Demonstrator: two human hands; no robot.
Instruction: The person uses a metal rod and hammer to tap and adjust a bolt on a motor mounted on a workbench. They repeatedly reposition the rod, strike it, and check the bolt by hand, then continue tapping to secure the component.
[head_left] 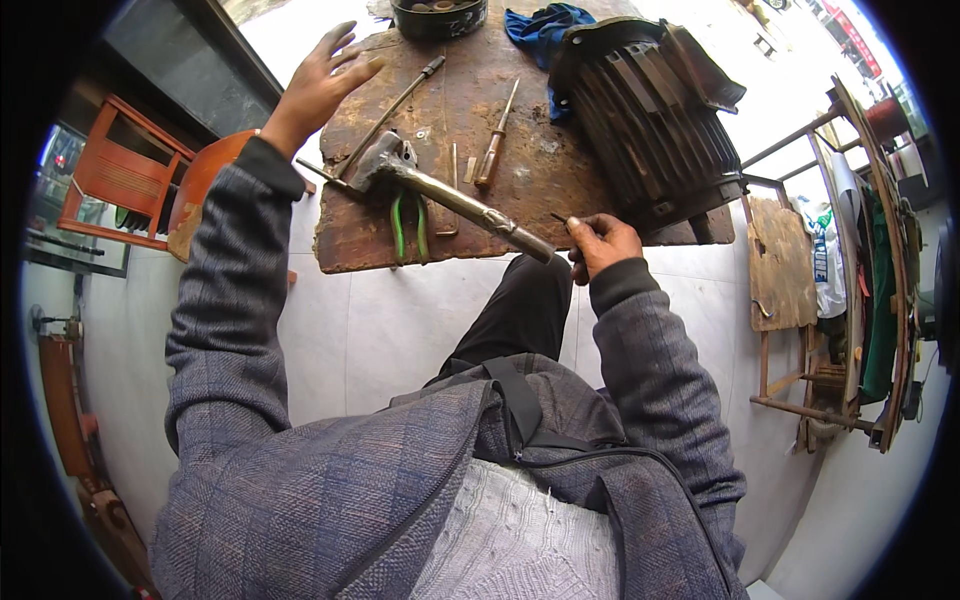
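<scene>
My left hand (318,85) is raised over the table's left side, fingers spread and nothing in it. My right hand (605,243), at the table's near edge, pinches a small thin dark piece (560,217); its exact kind is too small to make out. Close by is the handle end of a hammer (470,207), which lies slantwise with its head to the left. Green-handled pliers (420,228) lie partly under it, next to an L-shaped hex key (453,192). Farther back are a screwdriver (491,155) and a long metal rod wrench (393,108). A finned dark motor housing (650,125) lies at the right.
The worn wooden table (350,240) carries a blue cloth (545,35) behind the motor housing and a round black pan (440,22) at the far edge. A wooden chair (130,175) stands left. On the right are a small wooden stand (780,265) and a rack (868,300).
</scene>
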